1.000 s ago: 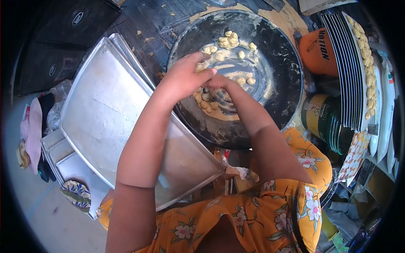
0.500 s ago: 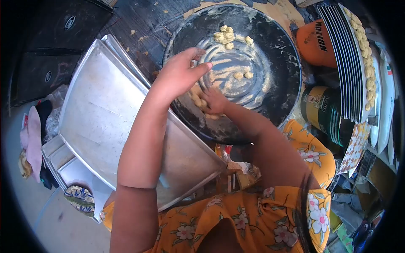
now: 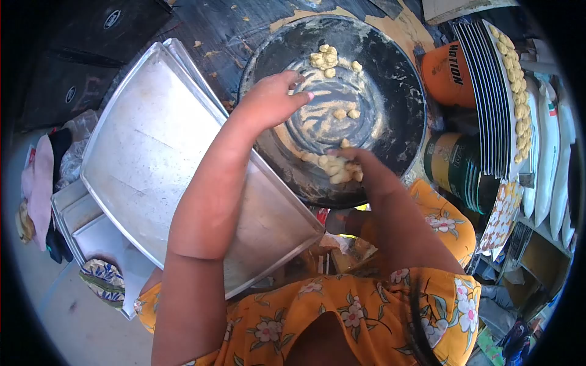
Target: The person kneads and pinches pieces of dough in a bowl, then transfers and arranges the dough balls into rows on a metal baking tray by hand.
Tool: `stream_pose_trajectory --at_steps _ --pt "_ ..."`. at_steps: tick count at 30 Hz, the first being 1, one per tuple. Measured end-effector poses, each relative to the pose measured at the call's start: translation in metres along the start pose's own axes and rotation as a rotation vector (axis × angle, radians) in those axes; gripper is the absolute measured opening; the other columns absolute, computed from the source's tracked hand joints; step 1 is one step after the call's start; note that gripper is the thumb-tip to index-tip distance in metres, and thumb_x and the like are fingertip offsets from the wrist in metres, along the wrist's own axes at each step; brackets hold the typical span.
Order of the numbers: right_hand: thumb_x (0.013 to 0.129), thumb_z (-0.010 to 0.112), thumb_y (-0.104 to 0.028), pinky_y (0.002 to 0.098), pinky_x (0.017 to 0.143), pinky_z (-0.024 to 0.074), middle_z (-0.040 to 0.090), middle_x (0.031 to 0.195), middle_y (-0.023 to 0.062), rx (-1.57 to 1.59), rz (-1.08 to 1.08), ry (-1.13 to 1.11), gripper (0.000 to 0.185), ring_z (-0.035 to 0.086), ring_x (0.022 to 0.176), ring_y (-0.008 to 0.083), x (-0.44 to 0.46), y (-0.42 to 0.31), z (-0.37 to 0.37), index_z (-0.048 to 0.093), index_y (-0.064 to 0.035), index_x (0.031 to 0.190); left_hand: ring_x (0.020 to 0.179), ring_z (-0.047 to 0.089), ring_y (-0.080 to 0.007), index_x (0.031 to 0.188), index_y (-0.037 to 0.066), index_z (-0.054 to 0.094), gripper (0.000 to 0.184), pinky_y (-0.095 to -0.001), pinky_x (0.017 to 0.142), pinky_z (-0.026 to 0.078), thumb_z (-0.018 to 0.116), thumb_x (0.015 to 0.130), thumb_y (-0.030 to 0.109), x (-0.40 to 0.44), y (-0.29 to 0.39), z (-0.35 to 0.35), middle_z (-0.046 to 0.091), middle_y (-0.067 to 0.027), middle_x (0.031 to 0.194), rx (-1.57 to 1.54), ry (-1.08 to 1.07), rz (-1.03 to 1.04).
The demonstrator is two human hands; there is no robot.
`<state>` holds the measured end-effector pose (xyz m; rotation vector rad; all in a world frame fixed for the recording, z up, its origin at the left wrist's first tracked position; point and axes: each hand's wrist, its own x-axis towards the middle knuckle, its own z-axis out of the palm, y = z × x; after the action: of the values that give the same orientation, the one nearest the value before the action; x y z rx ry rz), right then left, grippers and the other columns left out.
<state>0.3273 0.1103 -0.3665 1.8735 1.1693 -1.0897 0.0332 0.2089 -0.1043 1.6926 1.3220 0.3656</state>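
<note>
A wide black basin [image 3: 403,116] has a floury, streaked floor. My left hand [image 3: 274,100] is over its left side, thumb apart from the fingers and nothing held. Low in the basin, my right hand [image 3: 364,161] is against a group of pale dough pieces [image 3: 339,169]; its fingers are blurred and partly hidden, so their grip does not show. Two dough balls [image 3: 347,114] lie mid-basin, and a small heap of dough balls [image 3: 324,58] sits toward its far side.
A large metal tray [image 3: 146,146] leans left of the basin, under my left forearm. To the right are an orange bucket [image 3: 442,76], a dark green tub [image 3: 455,161] and stacked trays [image 3: 485,104], with dough pieces [image 3: 522,97] along the outermost one.
My right hand has moved right across the basin's near side, and the dough pieces by it have shifted right too. My left hand stays over the left side. The view has shifted slightly.
</note>
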Motion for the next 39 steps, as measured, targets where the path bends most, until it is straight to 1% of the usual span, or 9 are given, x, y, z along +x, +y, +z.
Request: stream_pose_trajectory --at_steps 5,10,15,20,24,25,26,31,39 --pt "0.084 0.069 -0.033 0.0423 0.09 0.0493 0.063 0.117 0.0181 0.72 -0.833 -0.138 0.057 0.062 0.103 0.0271 -0.016 -0.106 0.076 0.055 0.0017 0.126 0.11 0.06 -0.0403 0.119 -0.004 0.06 0.056 -0.0426 0.093 0.047 0.068 0.084 0.039 0.004 -0.009 0.004 0.063 -0.0261 0.115 -0.066 -0.01 0.013" --pt "0.086 0.068 -0.042 0.0435 0.103 0.0434 0.048 0.137 0.0242 1.305 -0.653 -0.486 0.082 0.053 0.12 0.0332 0.0 -0.125 -0.041 0.033 0.0036 0.143 0.098 0.062 -0.0254 0.124 -0.002 0.059 0.053 -0.0349 0.087 0.049 0.069 0.086 0.034 0.001 -0.009 0.005 0.065 -0.0214 0.111 -0.029 -0.011 -0.046" --pt "0.089 0.066 -0.039 0.0292 0.083 0.0508 0.066 0.116 0.0061 0.498 -0.714 0.061 0.053 0.064 0.097 0.0191 0.019 -0.099 -0.187 0.057 -0.0049 0.129 0.108 0.059 -0.0352 0.123 -0.003 0.059 0.054 -0.0399 0.093 0.046 0.068 0.085 0.036 -0.001 0.005 0.0 0.063 -0.0253 0.116 -0.006 -0.037 -0.052" --pt "0.068 0.084 -0.037 0.0373 0.087 0.0522 0.068 0.112 0.0141 0.723 -0.41 0.57 0.067 0.065 0.099 0.0249 0.149 -0.115 -0.212 0.062 -0.0071 0.124 0.105 0.059 -0.0355 0.122 -0.003 0.059 0.053 -0.0399 0.092 0.046 0.067 0.086 0.036 -0.001 0.006 -0.002 0.063 -0.0249 0.114 0.024 -0.02 -0.03" --pt "0.061 0.088 -0.026 0.0403 0.089 0.0525 0.067 0.11 0.015 0.541 -0.768 0.227 0.073 0.065 0.1 0.0287 0.039 -0.167 -0.147 0.058 -0.0088 0.124 0.09 0.06 -0.0262 0.121 -0.001 0.06 0.052 -0.0359 0.082 0.049 0.068 0.086 0.037 0.0 -0.001 0.001 0.066 -0.0198 0.106 -0.019 -0.044 -0.001" --pt "0.062 0.087 -0.03 0.0401 0.085 0.0542 0.063 0.117 0.0147 0.136 -1.201 0.563 0.079 0.065 0.098 0.0286 0.105 -0.184 -0.097 0.054 -0.0087 0.13 0.09 0.06 -0.0265 0.121 -0.001 0.06 0.052 -0.0361 0.082 0.049 0.068 0.086 0.036 0.002 -0.001 -0.001 0.066 -0.0197 0.106 -0.037 -0.057 0.001" --pt "0.065 0.086 -0.036 0.0414 0.088 0.0531 0.059 0.124 0.0157 0.293 -1.271 0.15 0.081 0.063 0.102 0.0301 0.067 -0.182 -0.085 0.052 -0.0091 0.133 0.091 0.061 -0.0265 0.121 -0.001 0.06 0.052 -0.0364 0.082 0.049 0.068 0.086 0.036 0.002 -0.001 -0.003 0.066 -0.0198 0.106 -0.017 -0.039 -0.001" --pt "0.073 0.076 -0.061 0.0467 0.089 0.052 0.049 0.137 0.0263 0.489 -0.392 -0.661 0.092 0.058 0.116 0.0377 -0.016 -0.109 -0.034 0.045 -0.0056 0.14 0.095 0.062 -0.0273 0.123 -0.002 0.059 0.054 -0.0372 0.084 0.049 0.068 0.086 0.036 0.003 -0.007 0.003 0.066 -0.0212 0.11 0.032 0.008 -0.012" --pt "0.078 0.068 -0.065 0.0478 0.082 0.0506 0.063 0.118 0.0203 0.578 0.023 -0.487 0.086 0.064 0.1 0.0286 0.06 0.032 0.013 0.051 -0.0004 0.133 0.103 0.063 -0.0297 0.124 -0.004 0.058 0.056 -0.037 0.089 0.049 0.068 0.086 0.035 0.003 -0.005 0.001 0.065 -0.0235 0.113 0.024 -0.01 0.008"
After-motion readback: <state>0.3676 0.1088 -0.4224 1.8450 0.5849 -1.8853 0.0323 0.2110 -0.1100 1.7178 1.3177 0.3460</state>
